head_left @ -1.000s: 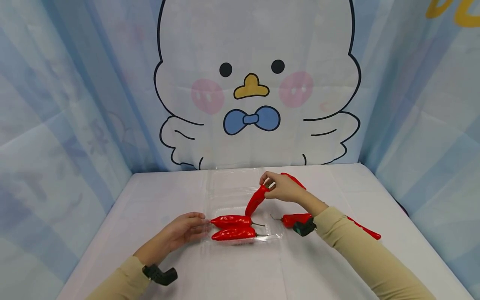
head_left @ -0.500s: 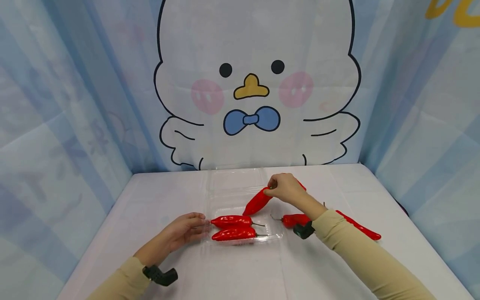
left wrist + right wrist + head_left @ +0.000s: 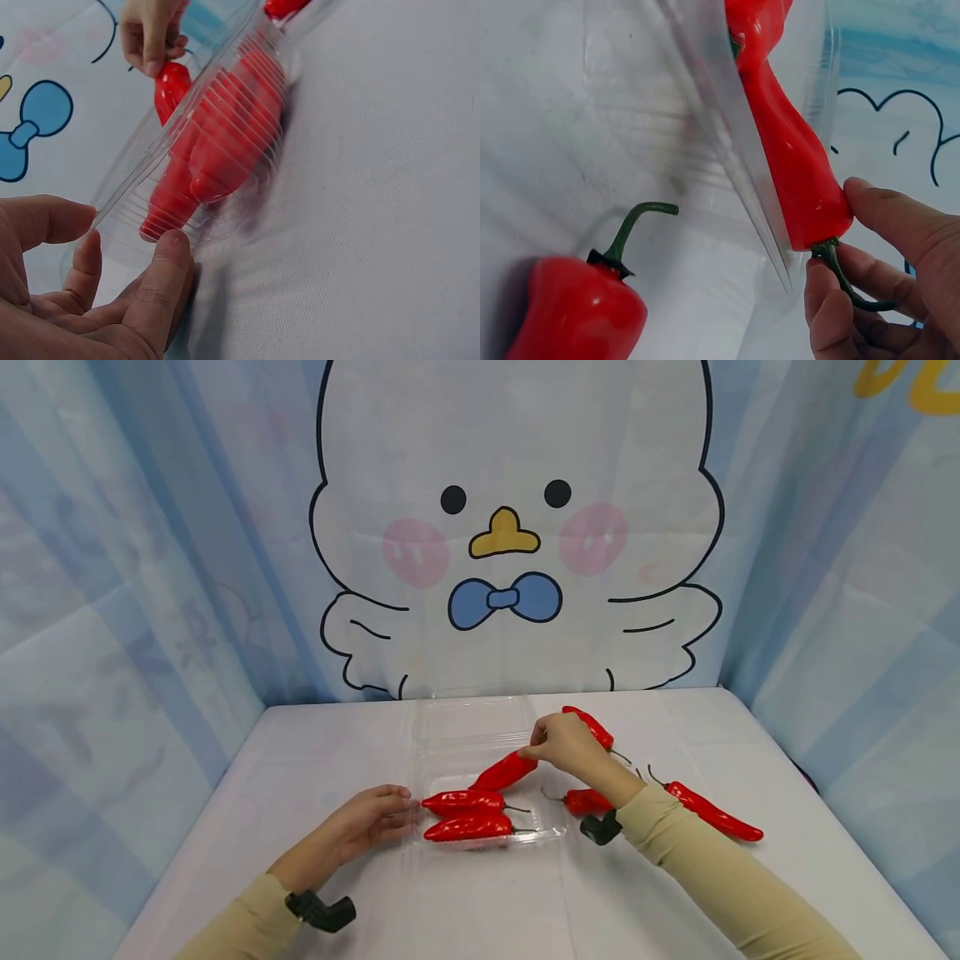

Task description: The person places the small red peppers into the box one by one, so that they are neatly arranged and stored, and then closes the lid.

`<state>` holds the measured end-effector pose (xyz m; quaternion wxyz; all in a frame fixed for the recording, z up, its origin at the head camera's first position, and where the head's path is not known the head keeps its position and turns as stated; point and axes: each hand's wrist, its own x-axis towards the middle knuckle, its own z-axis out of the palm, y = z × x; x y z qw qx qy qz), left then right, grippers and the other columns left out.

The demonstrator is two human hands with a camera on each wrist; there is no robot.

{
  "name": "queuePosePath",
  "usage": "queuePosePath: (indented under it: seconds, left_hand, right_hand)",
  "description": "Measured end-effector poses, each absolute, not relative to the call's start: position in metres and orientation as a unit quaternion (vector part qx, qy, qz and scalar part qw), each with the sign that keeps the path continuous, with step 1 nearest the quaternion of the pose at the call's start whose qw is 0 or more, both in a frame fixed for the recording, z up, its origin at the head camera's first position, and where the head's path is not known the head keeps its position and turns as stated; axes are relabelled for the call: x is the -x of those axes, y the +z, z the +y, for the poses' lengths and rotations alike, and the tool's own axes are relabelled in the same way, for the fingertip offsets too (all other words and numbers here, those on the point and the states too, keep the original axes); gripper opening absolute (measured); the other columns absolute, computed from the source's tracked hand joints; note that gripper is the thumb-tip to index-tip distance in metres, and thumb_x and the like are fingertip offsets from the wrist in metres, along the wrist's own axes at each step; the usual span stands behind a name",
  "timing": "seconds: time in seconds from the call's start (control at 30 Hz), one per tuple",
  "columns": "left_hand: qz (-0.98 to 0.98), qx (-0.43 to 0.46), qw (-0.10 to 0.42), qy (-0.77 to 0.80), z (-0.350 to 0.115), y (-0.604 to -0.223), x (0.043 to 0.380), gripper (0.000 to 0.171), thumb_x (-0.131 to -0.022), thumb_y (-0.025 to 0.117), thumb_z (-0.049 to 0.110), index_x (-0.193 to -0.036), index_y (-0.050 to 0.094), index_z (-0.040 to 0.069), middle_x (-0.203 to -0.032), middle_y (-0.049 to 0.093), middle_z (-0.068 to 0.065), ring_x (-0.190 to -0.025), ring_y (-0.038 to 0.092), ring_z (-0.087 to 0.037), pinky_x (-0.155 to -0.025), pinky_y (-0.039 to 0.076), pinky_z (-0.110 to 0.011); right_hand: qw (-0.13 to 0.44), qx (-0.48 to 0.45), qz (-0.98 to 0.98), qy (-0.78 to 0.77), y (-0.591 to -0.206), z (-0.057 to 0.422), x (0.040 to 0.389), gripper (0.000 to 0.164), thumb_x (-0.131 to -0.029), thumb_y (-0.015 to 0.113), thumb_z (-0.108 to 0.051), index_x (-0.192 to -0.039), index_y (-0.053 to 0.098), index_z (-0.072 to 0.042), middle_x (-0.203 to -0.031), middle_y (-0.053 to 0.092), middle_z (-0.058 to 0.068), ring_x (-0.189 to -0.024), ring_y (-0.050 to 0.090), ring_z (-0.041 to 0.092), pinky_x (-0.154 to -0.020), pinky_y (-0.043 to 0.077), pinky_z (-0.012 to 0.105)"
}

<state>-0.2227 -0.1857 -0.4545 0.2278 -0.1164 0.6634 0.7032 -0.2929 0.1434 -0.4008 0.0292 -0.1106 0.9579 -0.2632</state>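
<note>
With my right hand (image 3: 570,746) I'm pinching a glossy pepper (image 3: 504,771) by its stem end, its body sloping down toward eight o'clock into a clear, thin plastic tray (image 3: 551,832). My left hand (image 3: 360,827) is lying at the tray's nine o'clock end, loose fingers touching the plastic and gripping nothing. A transparent lid (image 3: 472,718) is stretching flat toward twelve o'clock. Inside, a second pepper (image 3: 463,802) and a third pepper (image 3: 468,827) are lying side by side, smooth and tapering, their thin stems pointing to three o'clock. Outside, on the white table (image 3: 337,743), one loose pepper (image 3: 596,729) is resting at two o'clock from the tray, another (image 3: 587,802) just off its three o'clock edge, and a longer, slimmer one (image 3: 712,810) farther out at three.

My left wrist view is revealing what the head view isn't: fine ribs running down the tray wall, blunt red tips showing through, and the table's woven texture. My right wrist view is showing the green cap and curling stem that my fingers are covering from above, my thumb pressing the pepper's waxy shoulder. I can't tell whether its tip is touching the tray floor.
</note>
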Motion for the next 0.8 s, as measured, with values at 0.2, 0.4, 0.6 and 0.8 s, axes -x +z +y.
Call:
queuePosePath:
  seconds: [0.2,0.4,0.6,0.8]
  left_hand:
    - [0.660,0.117,0.231,0.705,-0.185,-0.455,0.223,0.033,-0.103,0.063,0.013,-0.128,0.050,-0.003,-0.118,0.072,-0.015,-0.099,0.073,-0.024,-0.087,0.063,-0.035]
    - [0.666,0.112,0.228,0.702,-0.185,-0.454,0.222,0.034,-0.103,0.063,0.014,-0.128,0.051,-0.004,-0.116,0.072,-0.014,-0.098,0.073,-0.023,-0.086,0.063,-0.035]
    - [0.667,0.110,0.228,0.700,-0.186,-0.455,0.223,0.032,-0.103,0.062,0.015,-0.127,0.050,-0.003,-0.115,0.072,-0.013,-0.101,0.073,-0.024,-0.088,0.063,-0.035]
    - [0.663,0.108,0.232,0.704,-0.186,-0.456,0.224,0.030,-0.103,0.062,0.015,-0.125,0.050,0.000,-0.116,0.071,-0.013,-0.101,0.073,-0.024,-0.088,0.063,-0.034]
  right_hand:
    - [0.044,0.107,0.954,-0.276,-0.404,0.137,0.291,0.024,-0.086,0.085,-0.029,-0.085,0.072,-0.009,-0.076,0.069,0.003,-0.068,0.061,0.017,-0.059,0.054,0.025]
    - [0.044,0.111,0.955,-0.272,-0.408,0.130,0.289,0.024,-0.086,0.085,-0.030,-0.088,0.072,-0.010,-0.079,0.071,0.002,-0.071,0.061,0.017,-0.062,0.056,0.026]
    - [0.030,0.128,0.957,-0.258,-0.412,0.123,0.287,0.022,-0.086,0.085,-0.029,-0.081,0.072,-0.011,-0.073,0.069,-0.002,-0.070,0.057,0.016,-0.060,0.051,0.024]
    - [0.042,0.126,0.953,-0.272,-0.416,0.117,0.285,0.021,-0.087,0.084,-0.027,-0.081,0.072,-0.011,-0.073,0.071,0.002,-0.064,0.056,0.016,-0.056,0.048,0.025]
